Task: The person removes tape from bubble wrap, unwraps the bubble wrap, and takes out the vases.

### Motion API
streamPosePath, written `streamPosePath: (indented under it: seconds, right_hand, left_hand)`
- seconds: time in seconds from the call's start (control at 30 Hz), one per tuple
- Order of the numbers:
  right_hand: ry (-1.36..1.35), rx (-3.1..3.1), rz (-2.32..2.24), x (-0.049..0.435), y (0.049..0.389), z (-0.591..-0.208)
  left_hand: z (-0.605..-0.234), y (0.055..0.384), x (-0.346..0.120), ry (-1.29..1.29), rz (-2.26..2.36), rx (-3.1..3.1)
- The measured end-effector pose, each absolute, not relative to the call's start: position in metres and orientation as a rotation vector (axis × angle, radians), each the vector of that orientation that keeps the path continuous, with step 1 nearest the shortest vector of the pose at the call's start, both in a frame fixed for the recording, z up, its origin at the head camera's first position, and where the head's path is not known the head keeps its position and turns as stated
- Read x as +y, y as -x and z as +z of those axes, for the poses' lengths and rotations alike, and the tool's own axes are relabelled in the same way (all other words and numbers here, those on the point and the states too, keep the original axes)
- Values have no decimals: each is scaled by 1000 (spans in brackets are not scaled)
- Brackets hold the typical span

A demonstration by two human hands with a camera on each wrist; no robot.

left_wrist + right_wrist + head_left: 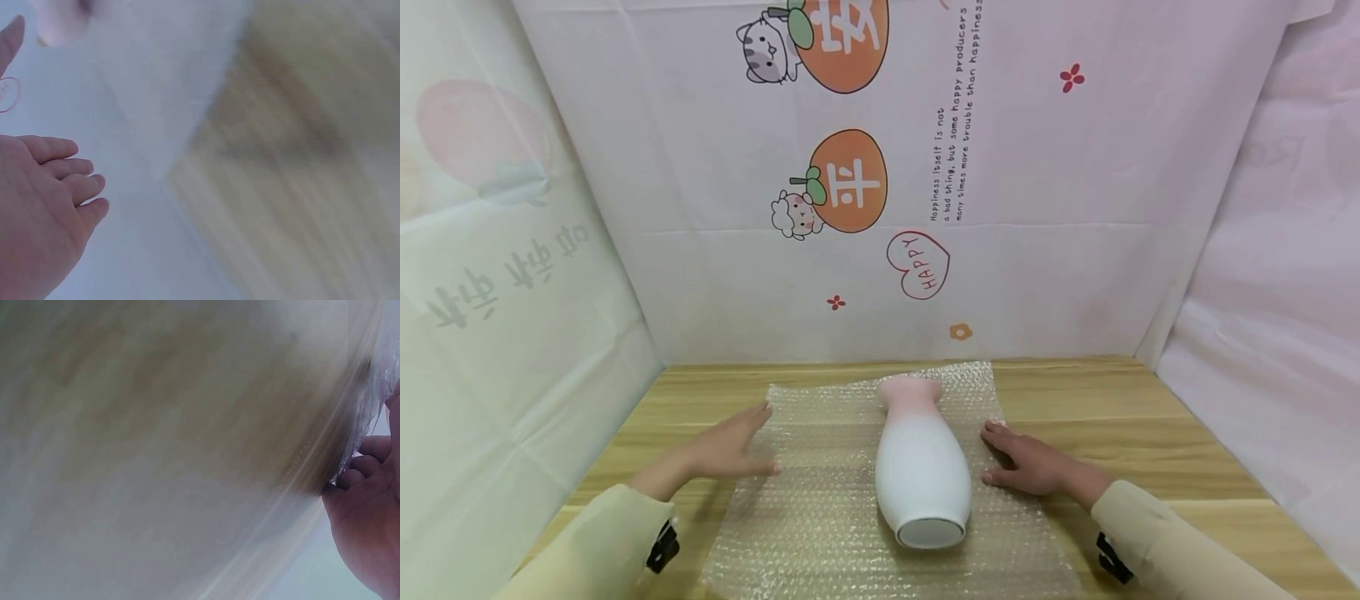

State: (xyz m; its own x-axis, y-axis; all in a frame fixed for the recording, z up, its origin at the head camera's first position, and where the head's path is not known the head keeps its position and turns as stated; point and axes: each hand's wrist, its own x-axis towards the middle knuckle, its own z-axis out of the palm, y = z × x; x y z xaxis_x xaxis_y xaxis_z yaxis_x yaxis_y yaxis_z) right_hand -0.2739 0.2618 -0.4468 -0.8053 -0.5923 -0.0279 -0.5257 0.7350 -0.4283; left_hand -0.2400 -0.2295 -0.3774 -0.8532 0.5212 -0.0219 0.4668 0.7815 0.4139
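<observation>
A vase (922,471), white with a pink neck, lies on its side on a sheet of bubble wrap (812,525), its base toward me. My left hand (726,446) is at the sheet's left edge, fingers extended and thumb spread; it holds nothing. The left wrist view shows its palm (37,219) and slightly bent fingers. On the other side, my right hand (1030,462) lies at the sheet's right edge, beside the vase but apart from it. In the right wrist view its fingers (365,465) meet the plastic edge, loosely bent, with no clear grip.
The wooden table (1082,400) carries the sheet. A printed white cloth (1037,250) hangs behind it, and more cloth walls (1262,333) close in both sides. Black straps (662,546) show at both sleeve cuffs.
</observation>
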Motion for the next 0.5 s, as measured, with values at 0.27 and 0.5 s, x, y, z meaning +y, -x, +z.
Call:
streamPosePath:
  seconds: [0.27, 0.5]
  right_hand:
    - [896, 2769, -624, 262, 274, -447]
    - [889, 2765, -624, 264, 276, -449]
  left_hand:
    - [-353, 248, -203, -753, 756, 2761]
    - [-351, 253, -173, -739, 782, 2765]
